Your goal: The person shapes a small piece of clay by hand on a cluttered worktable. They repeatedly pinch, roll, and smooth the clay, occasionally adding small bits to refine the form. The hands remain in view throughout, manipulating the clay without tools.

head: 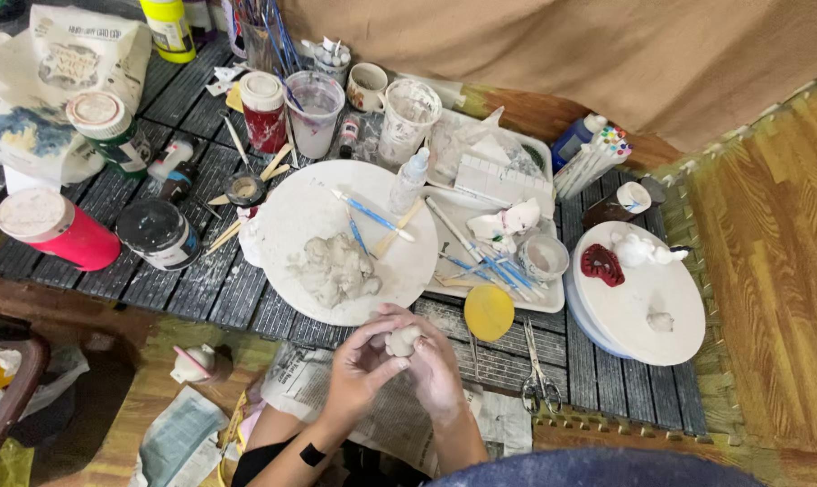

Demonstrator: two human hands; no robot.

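Both of my hands meet at the near edge of the low slatted table (246,298), cupped around a small lump of grey-white clay (401,340). My left hand (362,365) wraps it from the left and my right hand (437,368) presses it from the right. Just beyond them lies a round white board (282,216) with a larger pile of the same clay (334,268) and two blue-handled modelling tools (372,216).
A white tray (553,298) with tools and a small cup, a yellow disc (489,312), scissors (538,377), a second white round board (643,311) with a red piece and white clay figures, paint jars (59,228) at left, cups of brushes behind, newspaper under my hands.
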